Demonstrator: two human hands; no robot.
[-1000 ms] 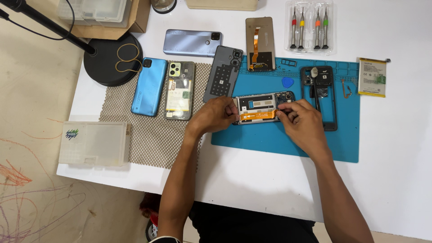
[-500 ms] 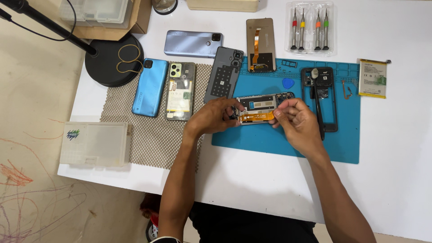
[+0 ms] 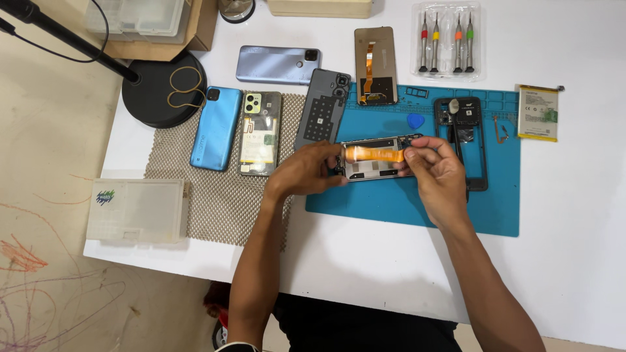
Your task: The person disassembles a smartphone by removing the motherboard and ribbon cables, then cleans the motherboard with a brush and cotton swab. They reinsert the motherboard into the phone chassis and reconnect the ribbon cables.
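Observation:
An opened phone body (image 3: 373, 166) with an orange flat cable across it is lifted slightly over the blue work mat (image 3: 404, 208). My left hand (image 3: 306, 171) grips its left end. My right hand (image 3: 435, 171) pinches its right end by the top corner. A black phone frame (image 3: 481, 156) lies on the mat just right of my right hand, partly hidden by it. A blue pick (image 3: 415, 120) lies above the phone body.
A grey back cover (image 3: 323, 107), a screen panel (image 3: 376, 65), a battery (image 3: 538, 112) and a screwdriver set (image 3: 445, 40) lie around the mat. Three phones (image 3: 215, 127) rest on or near the mesh pad. A clear box (image 3: 135, 210) and lamp base (image 3: 163, 91) stand left.
Both hands have lifted and tilted the opened phone body a little. My right hand shifted from pressing on its right part to pinching its right end.

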